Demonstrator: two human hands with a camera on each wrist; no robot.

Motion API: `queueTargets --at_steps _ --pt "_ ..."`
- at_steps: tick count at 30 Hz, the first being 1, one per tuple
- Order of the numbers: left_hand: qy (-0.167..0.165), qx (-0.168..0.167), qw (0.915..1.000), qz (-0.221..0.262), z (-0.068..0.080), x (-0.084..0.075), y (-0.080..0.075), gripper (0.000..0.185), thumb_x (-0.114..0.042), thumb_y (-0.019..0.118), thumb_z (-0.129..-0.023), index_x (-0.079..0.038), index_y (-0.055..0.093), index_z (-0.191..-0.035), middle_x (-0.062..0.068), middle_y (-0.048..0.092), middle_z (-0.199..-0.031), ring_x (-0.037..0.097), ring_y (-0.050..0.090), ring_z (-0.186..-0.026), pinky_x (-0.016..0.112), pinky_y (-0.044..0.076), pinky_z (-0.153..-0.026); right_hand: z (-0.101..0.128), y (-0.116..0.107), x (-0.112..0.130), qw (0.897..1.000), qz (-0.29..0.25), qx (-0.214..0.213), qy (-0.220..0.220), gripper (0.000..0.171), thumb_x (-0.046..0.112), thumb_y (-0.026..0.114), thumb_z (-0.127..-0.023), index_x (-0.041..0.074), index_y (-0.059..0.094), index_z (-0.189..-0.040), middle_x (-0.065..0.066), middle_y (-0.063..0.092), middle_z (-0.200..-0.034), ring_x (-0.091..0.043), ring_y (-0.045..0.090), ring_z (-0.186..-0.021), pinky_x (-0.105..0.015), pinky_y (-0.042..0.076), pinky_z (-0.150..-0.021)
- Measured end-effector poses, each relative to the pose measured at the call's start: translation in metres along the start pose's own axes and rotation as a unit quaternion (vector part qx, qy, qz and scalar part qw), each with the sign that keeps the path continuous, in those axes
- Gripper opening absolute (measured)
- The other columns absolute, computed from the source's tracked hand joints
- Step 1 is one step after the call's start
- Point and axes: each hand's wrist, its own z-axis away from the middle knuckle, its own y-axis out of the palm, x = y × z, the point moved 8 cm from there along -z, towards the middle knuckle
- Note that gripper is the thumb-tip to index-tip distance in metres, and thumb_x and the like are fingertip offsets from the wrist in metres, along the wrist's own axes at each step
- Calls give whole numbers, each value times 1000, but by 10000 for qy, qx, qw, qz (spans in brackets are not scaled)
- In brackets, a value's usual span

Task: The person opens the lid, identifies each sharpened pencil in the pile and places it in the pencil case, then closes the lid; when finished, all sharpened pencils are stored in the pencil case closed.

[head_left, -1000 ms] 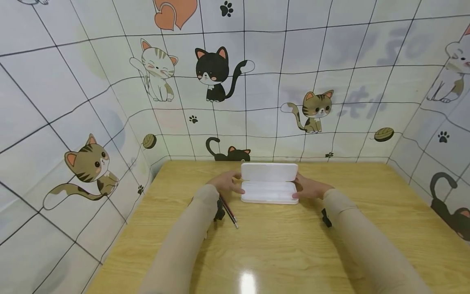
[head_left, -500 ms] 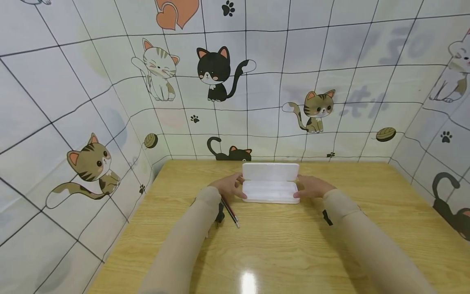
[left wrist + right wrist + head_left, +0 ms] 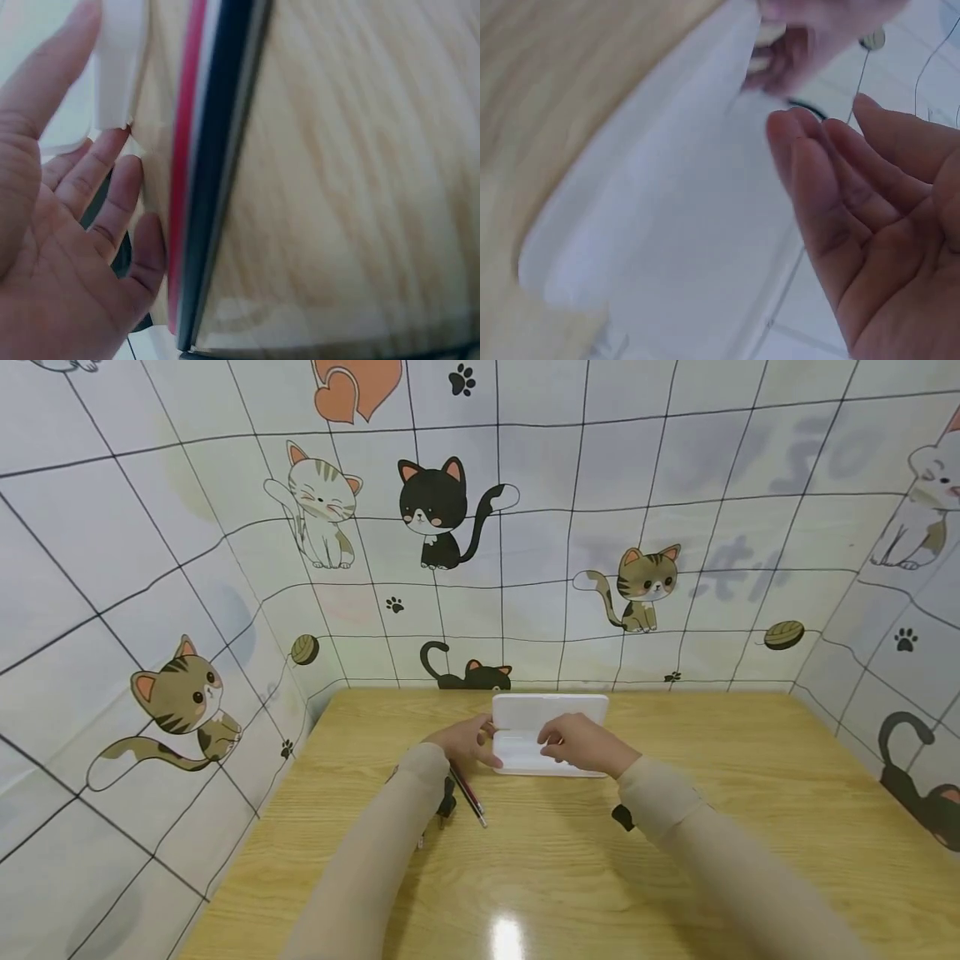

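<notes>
A white pencil case (image 3: 517, 752) lies on the table with its lid (image 3: 513, 712) raised at the back. My left hand (image 3: 461, 739) holds the case's left end, thumb at the near corner and fingers by the hinge side. In the left wrist view, a red pencil (image 3: 182, 180) and a dark pencil (image 3: 214, 165) lie side by side close to the little finger. My right hand (image 3: 581, 743) hovers over the right part of the case. Its fingers (image 3: 817, 187) are loosely bent, with nothing between them, and it covers part of the case's inside.
The wood-grain table (image 3: 540, 860) reaches back to a wall covering (image 3: 540, 552) printed with cats and grid lines. Similar covering rises on the left and right sides. Dark wrist-camera parts (image 3: 624, 817) hang beneath the sleeves.
My right hand has left the case's right end and moved left over its inside. The left hand stays at the left end; case and pencils have kept their places.
</notes>
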Motion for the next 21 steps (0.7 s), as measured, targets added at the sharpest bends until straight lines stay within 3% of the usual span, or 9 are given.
queueTargets --at_steps 4,8,11,14,15,17,21 --pt "94 89 9999 14 0 -3 0 91 -18 85 -85 -7 30 -156 15 49 -146 37 49 -131 47 40 -111 -13 31 17 9969 -686 392 -68 19 4 63 -99 -7 72 -112 -15 75 -96 -21 70 -75 -30 57 -63" --pt "130 148 9998 -56 -4 2 0 85 -16 82 -86 -8 32 -153 13 49 -145 34 49 -129 45 40 -110 -23 61 34 9956 -646 615 -280 19 5 64 -99 -6 73 -112 -13 75 -96 -20 70 -75 -30 58 -67" --pt "169 145 9995 -207 -7 5 -1 81 -13 81 -86 -10 34 -151 10 50 -142 31 50 -125 43 42 -105 -31 76 45 9971 -229 465 -552 15 5 66 -96 -4 76 -104 -9 75 -89 -11 66 -68 -27 55 -67" --pt "207 144 9987 -435 -10 5 -1 77 -10 77 -86 -11 35 -150 8 51 -141 28 51 -120 41 45 -99 -37 87 52 9970 96 226 -728 11 3 68 -93 -2 76 -88 -1 67 -70 -5 51 -58 -23 46 -60" --pt "190 141 9985 -489 -11 6 -1 75 -8 76 -87 -12 35 -150 8 51 -142 27 51 -119 40 45 -98 -39 89 54 9972 74 160 -721 8 3 68 -93 -2 74 -89 1 63 -66 -4 47 -55 -23 44 -57" --pt "150 159 9984 -530 -11 7 0 73 -4 73 -88 -12 34 -149 7 50 -142 25 52 -117 38 46 -95 -43 92 56 9978 3 61 -667 17 1 67 -93 2 68 -76 5 51 -56 -6 38 -50 -23 35 -52" --pt "38 219 9992 -334 -12 10 1 75 5 68 -87 -14 32 -151 6 47 -144 25 50 -120 39 46 -96 -47 92 56 9989 -162 -121 -419 36 0 63 -92 13 50 -61 12 36 -50 -5 31 -45 -21 28 -48"
